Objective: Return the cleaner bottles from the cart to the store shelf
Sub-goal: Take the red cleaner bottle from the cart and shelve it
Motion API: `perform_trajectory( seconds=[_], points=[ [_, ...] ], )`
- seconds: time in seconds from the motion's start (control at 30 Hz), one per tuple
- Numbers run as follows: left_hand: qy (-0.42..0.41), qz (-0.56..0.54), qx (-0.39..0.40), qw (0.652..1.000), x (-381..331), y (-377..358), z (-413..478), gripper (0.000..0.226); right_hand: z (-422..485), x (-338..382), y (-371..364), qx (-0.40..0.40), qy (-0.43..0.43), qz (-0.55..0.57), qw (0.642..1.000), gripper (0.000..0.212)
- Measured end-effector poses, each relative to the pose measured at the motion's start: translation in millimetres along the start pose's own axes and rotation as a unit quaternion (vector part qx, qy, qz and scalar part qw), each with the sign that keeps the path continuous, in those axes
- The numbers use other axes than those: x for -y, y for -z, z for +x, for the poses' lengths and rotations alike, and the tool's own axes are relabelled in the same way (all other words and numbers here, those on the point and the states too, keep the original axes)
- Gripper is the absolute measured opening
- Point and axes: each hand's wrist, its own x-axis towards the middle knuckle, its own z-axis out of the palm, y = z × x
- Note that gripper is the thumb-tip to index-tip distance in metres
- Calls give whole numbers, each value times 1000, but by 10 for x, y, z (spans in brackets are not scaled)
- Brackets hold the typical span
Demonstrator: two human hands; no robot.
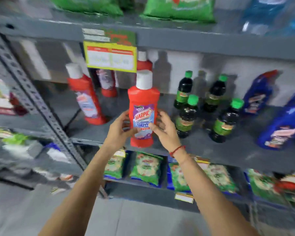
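Observation:
A red Harpic cleaner bottle [143, 106] with a white cap stands upright at the front edge of the grey metal shelf [228, 149]. My left hand [121, 128] grips its left side and my right hand [165, 130] grips its right side, thumbs across the label. Three more red bottles stand on the same shelf: one tilted at the left [85, 97], one behind it [107, 82] and one at the back [143, 63]. The cart is out of view.
Several dark bottles with green caps [186, 116] stand right of the held bottle, with blue bottles [279, 126] beyond them. A yellow price tag [111, 57] hangs from the shelf above. Green packets [146, 169] fill the lower shelf. A perforated upright post [32, 99] stands left.

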Motion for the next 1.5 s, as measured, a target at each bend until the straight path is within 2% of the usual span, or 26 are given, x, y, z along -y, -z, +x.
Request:
perform_trajectory(
  seconds=[0.23,0.53,0.67,0.73,0.83,0.9,0.93,1.0,1.1,1.33,1.5],
  points=[
    [9,4,-32,999,392,267,330,51,451,-325,-393,5,-2,-24,1000,45],
    [10,-22,5,1000,598,235,517,52,540,-522,-330,-18,-11,-11,1000,45],
    [26,-8,47,999,686,254,484,47,517,-651,-361,16,-40,-27,999,47],
    [28,9,6,1000,787,286,370,41,485,-743,-380,23,-60,-57,996,51],
    [21,12,-217,976,936,407,135,33,435,-874,-422,1,-82,-58,995,60],
    [41,26,-319,947,1010,528,96,49,420,-920,-491,-26,-84,-67,994,70],
    [67,41,-327,942,1044,587,129,65,415,-935,-532,-40,-83,-76,993,72],
    [118,57,-295,946,1088,668,253,89,417,-958,-605,-70,-79,-95,990,68],
    [142,64,-277,948,1135,705,442,104,449,-963,-647,-78,-69,-104,989,62],
    [165,104,-302,933,1273,785,613,86,547,-963,-579,-30,-81,-111,990,67],
    [163,106,-308,931,1276,791,608,85,631,-959,-566,-13,-101,-122,987,65]
  ],
)
